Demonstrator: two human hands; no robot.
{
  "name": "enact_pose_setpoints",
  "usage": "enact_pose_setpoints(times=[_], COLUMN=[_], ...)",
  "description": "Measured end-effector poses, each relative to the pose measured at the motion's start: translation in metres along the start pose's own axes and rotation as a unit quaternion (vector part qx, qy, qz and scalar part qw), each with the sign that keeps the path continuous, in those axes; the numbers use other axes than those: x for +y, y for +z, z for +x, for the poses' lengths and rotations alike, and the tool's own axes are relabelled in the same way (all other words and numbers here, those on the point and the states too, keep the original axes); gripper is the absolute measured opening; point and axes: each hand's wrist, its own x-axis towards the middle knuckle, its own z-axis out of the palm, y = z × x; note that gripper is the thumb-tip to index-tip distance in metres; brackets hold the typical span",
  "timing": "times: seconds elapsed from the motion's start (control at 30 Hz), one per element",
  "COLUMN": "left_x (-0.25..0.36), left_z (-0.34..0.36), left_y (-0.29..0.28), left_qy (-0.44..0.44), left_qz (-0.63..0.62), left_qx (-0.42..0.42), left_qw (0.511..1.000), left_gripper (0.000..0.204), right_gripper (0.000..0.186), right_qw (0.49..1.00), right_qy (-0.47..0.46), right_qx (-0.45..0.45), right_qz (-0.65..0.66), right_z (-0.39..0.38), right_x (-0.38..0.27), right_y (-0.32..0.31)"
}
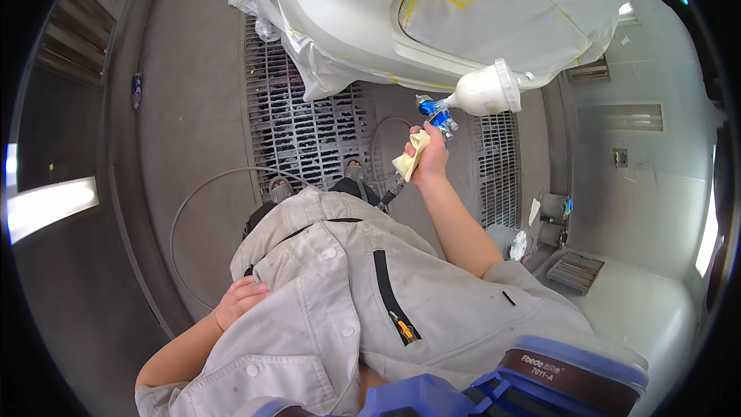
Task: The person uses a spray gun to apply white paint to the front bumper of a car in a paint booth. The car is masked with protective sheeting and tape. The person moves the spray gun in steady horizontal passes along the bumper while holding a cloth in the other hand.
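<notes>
In my right hand (431, 156) is a blue and silver spray gun (440, 116), my fingers closed round its handle. A white paint cup (486, 90) with a ribbed lid sits on the gun, tilted to the right. A cream cloth (411, 156) is bunched between my fingers and the handle. Beyond the cup stands a white car body panel (332, 8), partly covered with masking film (471, 23) and yellow tape. My left hand (239, 303) rests against the side of my grey shirt, fingers laid over the fabric, thumb hidden.
A thin air hose (185, 205) loops over the floor at left and passes behind my left arm. Metal floor grates (305, 100) run under the panel and by my feet. Cans (505, 241) stand at right near the wall. A respirator (571, 374) shows at the bottom.
</notes>
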Motion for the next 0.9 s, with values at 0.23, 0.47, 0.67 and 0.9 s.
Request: enact_pose_setpoints(times=[0.23, 0.47, 0.67, 0.9], left_x=[-0.006, -0.002, 0.006, 0.031], left_z=[-0.017, 0.007, 0.006, -0.003], left_y=[0.008, 0.025, 0.079, 0.148], left_qy=[0.002, -0.003, 0.010, -0.029], left_qz=[-0.031, -0.055, -0.011, 0.031], left_qx=[-0.011, -0.010, -0.007, 0.012], left_qw=[0.999, 0.998, 1.000, 0.999], left_gripper=[0.043, 0.044, 0.045, 0.045], right_gripper=[0.024, 0.028, 0.024, 0.022], right_qw=[0.999, 0.996, 0.995, 0.991], right_qy=[-0.007, -0.024, -0.025, -0.062], right_qx=[0.010, -0.027, -0.056, -0.073], right_qz=[-0.043, -0.083, -0.075, -0.094], right_z=[-0.027, -0.013, 0.020, 0.090], right_x=[0.015, 0.010, 0.002, -0.011], right_y=[-0.007, -0.010, -0.030, -0.050])
